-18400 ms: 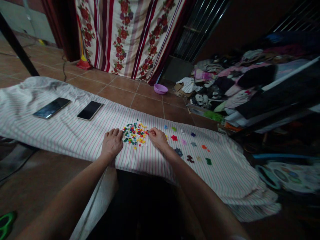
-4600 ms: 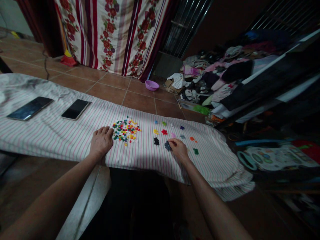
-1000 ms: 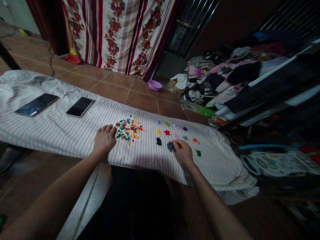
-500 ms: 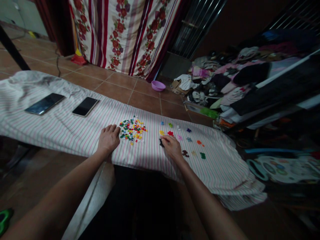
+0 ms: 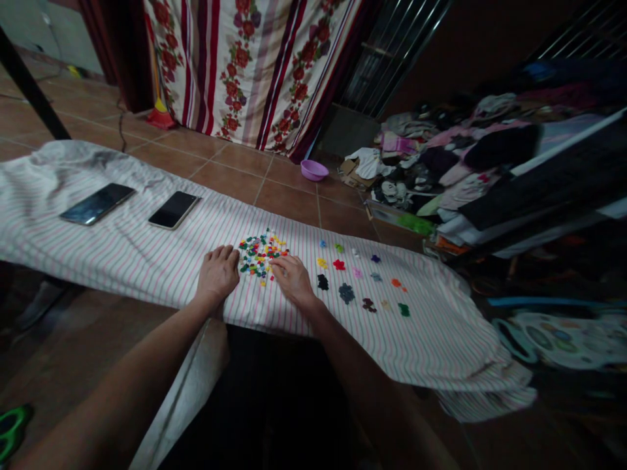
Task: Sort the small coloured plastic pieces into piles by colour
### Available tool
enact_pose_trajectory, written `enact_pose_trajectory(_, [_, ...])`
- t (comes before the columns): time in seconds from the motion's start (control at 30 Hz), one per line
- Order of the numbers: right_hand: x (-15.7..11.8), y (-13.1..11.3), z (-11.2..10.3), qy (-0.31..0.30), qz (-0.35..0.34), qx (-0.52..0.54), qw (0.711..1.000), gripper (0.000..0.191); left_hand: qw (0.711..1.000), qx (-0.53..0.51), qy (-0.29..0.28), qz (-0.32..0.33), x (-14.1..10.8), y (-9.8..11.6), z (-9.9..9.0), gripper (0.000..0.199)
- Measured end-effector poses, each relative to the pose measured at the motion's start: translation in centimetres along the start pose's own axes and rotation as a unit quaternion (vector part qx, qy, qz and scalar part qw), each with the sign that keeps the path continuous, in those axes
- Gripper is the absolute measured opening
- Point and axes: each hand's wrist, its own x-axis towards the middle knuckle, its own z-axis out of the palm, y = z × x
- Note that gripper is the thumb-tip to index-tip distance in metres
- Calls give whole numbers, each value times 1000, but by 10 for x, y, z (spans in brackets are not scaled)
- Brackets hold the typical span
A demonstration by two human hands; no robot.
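Observation:
A heap of small mixed-colour pieces [image 5: 257, 251] lies on the striped cloth in front of me; they look like tiny plastic bricks or beads. My left hand [image 5: 218, 271] rests flat on the cloth at the heap's left edge, fingers stretched out. At the heap's right edge, my right hand [image 5: 294, 279] has its thumb and fingertips pinched together; anything between them is too small to make out. To its right lie little groups sorted by colour, among them black pieces [image 5: 322, 282], dark grey pieces [image 5: 346, 293], red pieces [image 5: 339, 264], yellow pieces [image 5: 322, 263] and green pieces [image 5: 403, 309].
The striped cloth [image 5: 274, 307] covers a long, narrow surface. Two phones, a larger one [image 5: 98, 203] and a smaller one [image 5: 174, 210], lie to the left. Beyond are a purple basin [image 5: 314, 170] on the tiled floor and a clothes pile [image 5: 441, 150].
My right hand has moved left from the black pieces to the mixed heap, uncovering the black and dark grey groups. My left hand stays beside the heap. The view has shifted slightly.

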Motion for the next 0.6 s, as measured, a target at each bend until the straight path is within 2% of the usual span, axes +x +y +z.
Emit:
enact_pose_trajectory(0.2, [27, -26, 24, -59, -27, -39, 997, 24, 1000, -2, 5, -10, 2, 0, 1, 32])
enact_pose_trajectory(0.43, [49, -55, 36, -129, 19, -122, 984, 28, 1000, -10, 8, -13, 1, 1, -1, 29])
enact_pose_trajectory(0.6, [57, -67, 41, -176, 51, -170, 968, 29, 1000, -23, 10, -10, 1, 0, 0, 29])
